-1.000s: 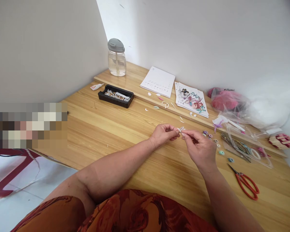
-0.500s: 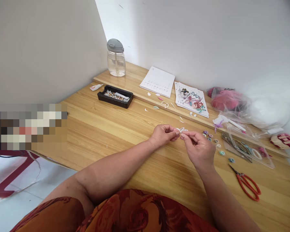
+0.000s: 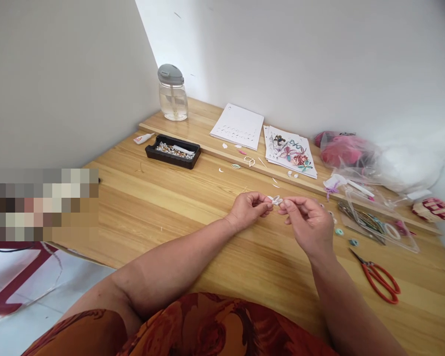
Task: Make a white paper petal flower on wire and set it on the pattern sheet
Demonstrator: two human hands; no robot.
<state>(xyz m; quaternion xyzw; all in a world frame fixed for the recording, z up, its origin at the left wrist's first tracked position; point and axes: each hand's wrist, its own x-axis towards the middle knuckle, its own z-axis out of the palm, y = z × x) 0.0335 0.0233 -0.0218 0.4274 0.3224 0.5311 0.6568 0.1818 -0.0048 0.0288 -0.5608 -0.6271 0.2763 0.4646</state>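
Note:
Between my two hands, above the wooden table (image 3: 192,222), is a small white flower-like piece (image 3: 276,200) with narrow petals. My left hand (image 3: 249,210) pinches its left side between thumb and fingertips. The thumb and forefinger of my right hand (image 3: 312,222) are closed together at its right edge. Whether they also hold a thread or bead is too small to tell. Several small spools (image 3: 339,231) lie beside and partly behind my right hand. Red-handled scissors (image 3: 378,279) rest on the table to its right.
A black tray (image 3: 153,154) of beads stands at the back left, near a glue tube (image 3: 143,139) and a water bottle (image 3: 173,101). Paper sheets (image 3: 237,123), patterned cards (image 3: 292,151) and a clear plastic case (image 3: 411,242) with tools sit along the raised ledge.
My right fingertips have drawn slightly away to the right, and more of the white petals shows between the hands. My left hand keeps its pinch. The camera view has shifted a little.

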